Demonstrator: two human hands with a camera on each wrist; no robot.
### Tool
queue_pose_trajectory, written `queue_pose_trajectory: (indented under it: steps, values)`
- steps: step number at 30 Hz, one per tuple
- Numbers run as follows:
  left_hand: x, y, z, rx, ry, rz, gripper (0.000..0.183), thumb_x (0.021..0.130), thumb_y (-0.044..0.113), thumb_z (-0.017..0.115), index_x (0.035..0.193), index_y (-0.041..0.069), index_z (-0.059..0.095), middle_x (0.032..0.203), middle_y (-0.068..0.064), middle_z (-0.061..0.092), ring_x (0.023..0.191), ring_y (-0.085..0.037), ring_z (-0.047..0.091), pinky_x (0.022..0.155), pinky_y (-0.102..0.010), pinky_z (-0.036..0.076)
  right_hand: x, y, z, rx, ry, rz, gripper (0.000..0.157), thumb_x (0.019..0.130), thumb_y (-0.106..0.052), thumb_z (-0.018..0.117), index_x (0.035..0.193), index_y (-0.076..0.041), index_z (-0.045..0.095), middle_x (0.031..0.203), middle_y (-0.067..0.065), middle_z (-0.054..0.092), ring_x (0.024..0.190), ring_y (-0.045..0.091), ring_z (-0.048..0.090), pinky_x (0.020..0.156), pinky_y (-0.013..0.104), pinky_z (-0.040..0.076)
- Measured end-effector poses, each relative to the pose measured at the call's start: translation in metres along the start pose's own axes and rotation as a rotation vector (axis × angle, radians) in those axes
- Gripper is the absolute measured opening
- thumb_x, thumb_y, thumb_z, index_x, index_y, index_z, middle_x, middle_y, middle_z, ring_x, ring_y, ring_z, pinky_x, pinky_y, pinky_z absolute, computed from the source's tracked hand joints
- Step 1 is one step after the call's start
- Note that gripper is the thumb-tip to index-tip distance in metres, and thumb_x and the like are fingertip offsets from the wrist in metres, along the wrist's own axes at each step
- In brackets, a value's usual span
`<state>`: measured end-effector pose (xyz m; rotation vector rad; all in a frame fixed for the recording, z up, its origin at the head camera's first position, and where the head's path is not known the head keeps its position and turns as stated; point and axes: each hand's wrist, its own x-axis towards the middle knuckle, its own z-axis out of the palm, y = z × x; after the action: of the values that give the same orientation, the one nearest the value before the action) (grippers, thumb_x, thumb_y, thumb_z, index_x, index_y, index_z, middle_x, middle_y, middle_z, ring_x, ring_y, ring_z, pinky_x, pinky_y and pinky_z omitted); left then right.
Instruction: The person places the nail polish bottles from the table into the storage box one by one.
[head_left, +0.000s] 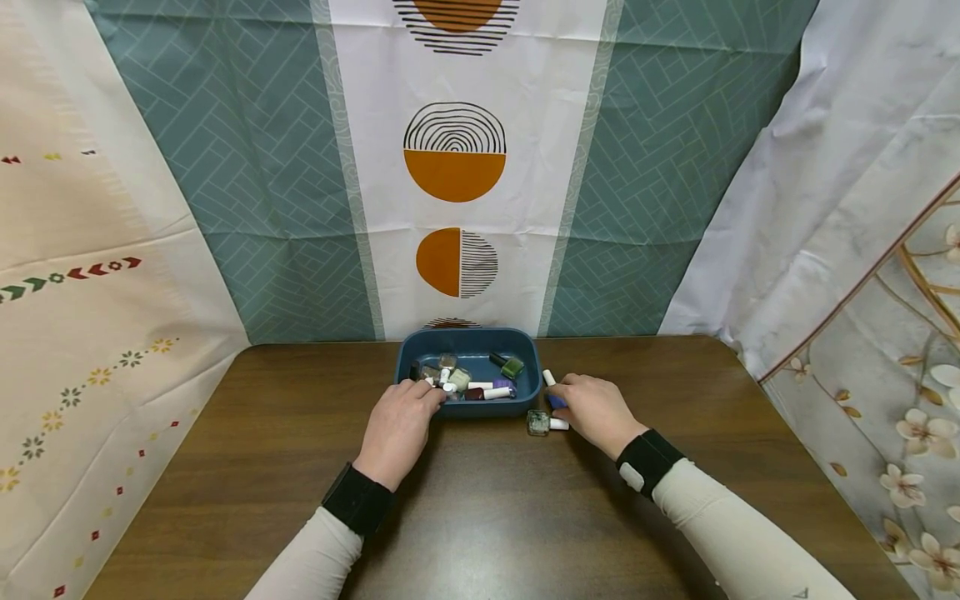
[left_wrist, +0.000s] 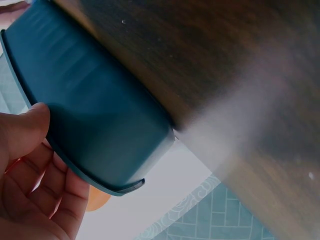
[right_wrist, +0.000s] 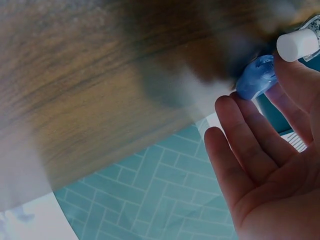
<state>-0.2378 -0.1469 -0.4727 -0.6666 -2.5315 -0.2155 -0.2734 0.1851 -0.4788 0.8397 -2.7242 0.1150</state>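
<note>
A dark blue plastic bin (head_left: 487, 411) near the table's back edge contains several nail polish bottles, among them a green one (head_left: 512, 367) and a dark red one (head_left: 474, 394). My left hand (head_left: 400, 425) grips the bin's rim at its front left, thumb on the outer wall and fingertips over the inside. Just right of the bin, my right hand (head_left: 597, 411) pinches a blue nail polish bottle (right_wrist: 257, 77) between thumb and fingers; its white cap points toward the back. A glittery grey bottle (head_left: 537, 422) with a white cap lies beside the right fingertips, at the bin's front right corner.
The brown wooden table (head_left: 480, 500) ends at a patterned curtain (head_left: 457, 167) right behind the bin. Light cloth hangs along the left side (head_left: 112, 333) and a floral cloth (head_left: 900, 433) along the right.
</note>
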Motion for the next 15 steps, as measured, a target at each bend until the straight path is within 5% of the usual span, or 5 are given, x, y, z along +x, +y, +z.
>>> queue_pose_trajectory:
  steps: [15]
  values:
    - [0.0001, -0.0001, -0.0003, 0.004, -0.010, -0.007, 0.016, 0.092, 0.010, 0.070, 0.107, 0.013, 0.076, 0.097, 0.001, 0.066, 0.091, -0.017, 0.057, 0.083, -0.031, 0.045, 0.0019, -0.0012, -0.0014, -0.025, -0.026, 0.014, 0.029, 0.081, -0.026, 0.081, 0.108, -0.017, 0.075, 0.091, -0.001, 0.068, 0.082, 0.018, 0.065, 0.069, 0.036, 0.054]
